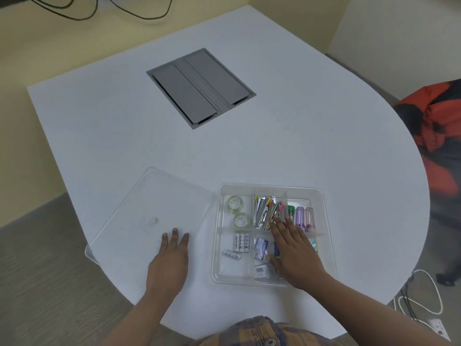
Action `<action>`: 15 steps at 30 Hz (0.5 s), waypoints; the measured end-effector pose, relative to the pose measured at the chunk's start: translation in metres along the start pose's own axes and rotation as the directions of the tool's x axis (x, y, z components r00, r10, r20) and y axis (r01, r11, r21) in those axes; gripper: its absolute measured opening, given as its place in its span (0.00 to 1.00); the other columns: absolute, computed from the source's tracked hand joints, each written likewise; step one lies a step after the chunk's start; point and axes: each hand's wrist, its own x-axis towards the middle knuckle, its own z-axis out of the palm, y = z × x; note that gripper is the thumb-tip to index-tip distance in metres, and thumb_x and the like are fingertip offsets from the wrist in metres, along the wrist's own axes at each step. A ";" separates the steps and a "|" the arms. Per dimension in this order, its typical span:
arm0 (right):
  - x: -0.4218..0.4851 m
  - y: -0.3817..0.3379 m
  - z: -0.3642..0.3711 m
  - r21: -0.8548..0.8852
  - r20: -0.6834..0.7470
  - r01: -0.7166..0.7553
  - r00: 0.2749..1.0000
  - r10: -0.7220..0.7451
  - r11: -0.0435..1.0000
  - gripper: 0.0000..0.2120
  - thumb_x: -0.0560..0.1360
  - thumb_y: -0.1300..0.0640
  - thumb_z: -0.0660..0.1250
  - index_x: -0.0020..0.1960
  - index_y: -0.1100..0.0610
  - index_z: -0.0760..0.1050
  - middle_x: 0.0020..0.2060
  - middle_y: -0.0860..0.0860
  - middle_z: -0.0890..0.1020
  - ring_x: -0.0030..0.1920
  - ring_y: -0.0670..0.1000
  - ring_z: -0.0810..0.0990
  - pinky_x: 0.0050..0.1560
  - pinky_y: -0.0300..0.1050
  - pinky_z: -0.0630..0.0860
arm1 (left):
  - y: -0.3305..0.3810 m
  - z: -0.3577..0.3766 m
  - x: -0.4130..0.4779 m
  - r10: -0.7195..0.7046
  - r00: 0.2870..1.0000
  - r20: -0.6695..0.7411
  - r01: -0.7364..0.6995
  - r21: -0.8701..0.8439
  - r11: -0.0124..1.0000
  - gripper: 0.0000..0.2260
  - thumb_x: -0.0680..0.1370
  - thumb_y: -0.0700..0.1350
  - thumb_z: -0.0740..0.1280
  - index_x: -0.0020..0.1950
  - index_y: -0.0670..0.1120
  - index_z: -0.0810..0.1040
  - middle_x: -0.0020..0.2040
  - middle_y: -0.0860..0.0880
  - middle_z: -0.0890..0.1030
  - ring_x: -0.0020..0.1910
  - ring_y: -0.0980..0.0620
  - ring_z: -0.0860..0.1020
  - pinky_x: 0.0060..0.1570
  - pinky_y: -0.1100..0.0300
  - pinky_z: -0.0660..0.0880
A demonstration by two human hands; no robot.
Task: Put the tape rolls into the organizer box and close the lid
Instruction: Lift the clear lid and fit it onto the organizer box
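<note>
A clear organizer box (324, 208) with several compartments stands open on the white table. Two clear tape rolls (235, 203) (242, 220) lie in its far-left compartment. The clear lid (149, 196) lies flat on the table to the left of the box. My left hand (169, 260) rests flat on the lid's near right corner, fingers spread, holding nothing. My right hand (291, 250) lies flat over the box's middle compartments, fingers apart, fingertips by the metal clips (264, 211).
The box also holds white batteries (240, 242), small packets (260, 248) and coloured tubes (303, 217). A grey cable hatch (200, 87) sits in the table's (324, 133) middle. An orange-and-black bag (439, 126) is off the right edge, white cables (421, 295) on the floor.
</note>
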 end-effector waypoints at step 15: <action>0.007 -0.013 -0.029 0.153 -0.065 0.039 0.997 -0.029 0.987 0.38 0.78 0.59 0.57 0.77 0.49 0.34 0.77 0.45 0.38 0.76 0.48 0.36 0.77 0.49 0.45 | 0.034 -0.147 0.022 0.064 0.886 -0.459 -0.088 -0.031 0.996 0.32 0.67 0.27 0.64 0.71 0.43 0.69 0.66 0.46 0.77 0.56 0.43 0.80 0.45 0.51 0.78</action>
